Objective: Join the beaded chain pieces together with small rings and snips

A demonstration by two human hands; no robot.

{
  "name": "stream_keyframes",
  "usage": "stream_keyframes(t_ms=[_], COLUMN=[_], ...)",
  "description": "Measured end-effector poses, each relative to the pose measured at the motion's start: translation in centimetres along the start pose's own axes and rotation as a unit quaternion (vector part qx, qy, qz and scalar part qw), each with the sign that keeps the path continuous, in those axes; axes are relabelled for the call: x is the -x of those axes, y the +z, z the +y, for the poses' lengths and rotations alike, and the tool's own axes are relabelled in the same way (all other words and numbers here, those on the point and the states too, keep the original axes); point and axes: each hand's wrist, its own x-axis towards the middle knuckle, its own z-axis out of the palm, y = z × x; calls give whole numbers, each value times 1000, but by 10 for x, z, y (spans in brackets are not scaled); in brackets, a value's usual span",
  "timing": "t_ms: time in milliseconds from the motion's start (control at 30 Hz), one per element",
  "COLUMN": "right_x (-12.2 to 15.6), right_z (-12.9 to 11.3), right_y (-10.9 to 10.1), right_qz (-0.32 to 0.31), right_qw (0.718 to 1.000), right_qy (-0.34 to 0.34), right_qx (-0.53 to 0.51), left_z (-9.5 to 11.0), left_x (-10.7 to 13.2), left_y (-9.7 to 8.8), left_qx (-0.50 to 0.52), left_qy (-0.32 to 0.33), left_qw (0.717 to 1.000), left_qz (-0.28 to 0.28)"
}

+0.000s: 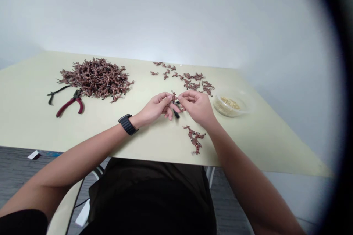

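My left hand [162,105] pinches a small brown deer-like figure [173,96] upright between thumb and forefinger, its other fingers partly spread. Close against it on the right, my right hand [194,103] has thumb and forefinger pressed together beside the figure. Whatever is in that pinch is too small to make out. Below the fingers shows a black-handled tool [177,114], mostly hidden, and I cannot tell whether it is held or lies on the table. Several similar brown figures [195,139] lie in a small group near the table's front edge.
A large heap of brown figures [96,79] covers the left back. Beside it lie red-handled pliers [72,103] and a black tool [56,91]. Loose figures [193,80] are scattered behind my hands. A clear plastic bowl [245,110] with gold-coloured small bits stands at right.
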Motion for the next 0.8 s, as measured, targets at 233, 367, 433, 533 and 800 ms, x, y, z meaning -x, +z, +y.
stream_keyframes(t_ms=[233,367,433,533,800], right_x=[1,2,2,3,3], right_z=[-2,-1,-1,-2,-1], right_y=[1,1,0,0,-1], right_qz=[13,11,9,8,-3], right_qw=[998,996,996,995,995], right_qy=[-33,-45,-42,-43,-47], right_qx=[44,71,82,92,87], left_z=[-1,-1,-2,-3,-7], left_x=[2,3,2,2,1], left_y=[0,0,-1,-2,-6], left_qx=[-27,-20,-19,-17,-24], left_qy=[5,3,4,8,11], left_qw=[1000,1000,1000,999,999], left_qz=[-15,-22,-23,-29,-39])
